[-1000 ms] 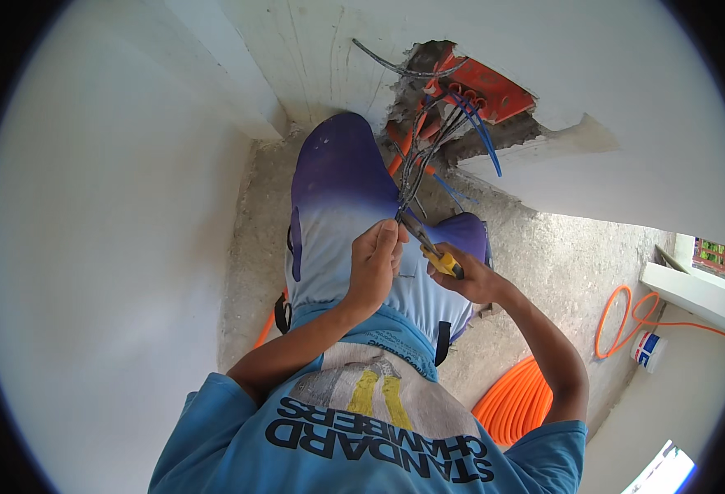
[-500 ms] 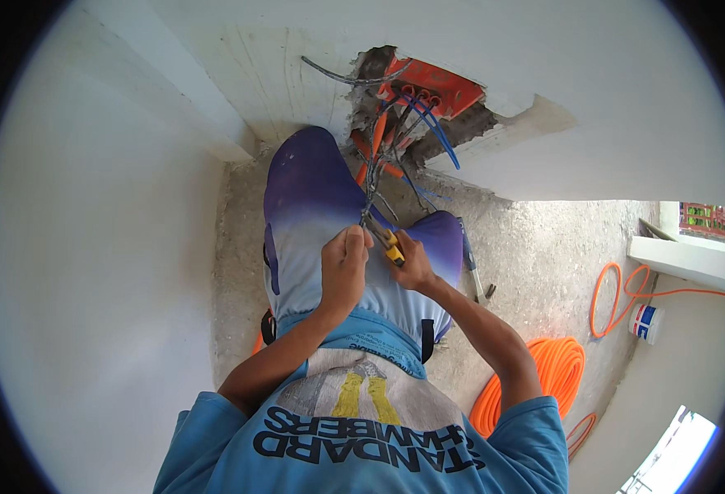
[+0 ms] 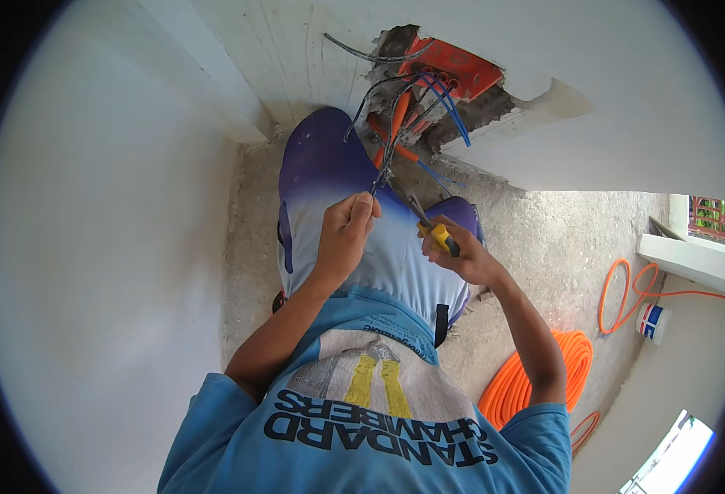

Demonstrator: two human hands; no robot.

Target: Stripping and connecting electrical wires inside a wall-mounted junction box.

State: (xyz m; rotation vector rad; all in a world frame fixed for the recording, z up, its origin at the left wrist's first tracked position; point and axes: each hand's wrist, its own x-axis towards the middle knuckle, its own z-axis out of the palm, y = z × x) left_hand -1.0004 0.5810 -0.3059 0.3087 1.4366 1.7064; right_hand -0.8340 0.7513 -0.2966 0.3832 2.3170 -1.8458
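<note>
My left hand (image 3: 347,233) is closed in a pinch on the end of dark wires (image 3: 384,169) that hang from the wall. In my right hand (image 3: 461,247) is a pair of pliers (image 3: 435,234) with yellow and black handles, its jaws pointing up and left beside the wires, apart from my left fingers. The wires run up to an orange-red electrical box (image 3: 453,67) set in a broken opening in the wall. Blue wires (image 3: 459,125) loop out of the box, and a loose dark wire (image 3: 358,56) sticks out leftward.
Orange conduit stubs (image 3: 398,115) rise below the box. A coil of orange tubing (image 3: 543,375) lies on the concrete floor (image 3: 535,247) to my right. Farther right are a loose orange hose loop (image 3: 613,288) and a white bucket (image 3: 652,323). A plain wall (image 3: 115,247) stands close on my left.
The pliers in my right hand have moved right, off the wires near my left fingers. One dark wire now bends out to the left below the box. The view has shifted slightly.
</note>
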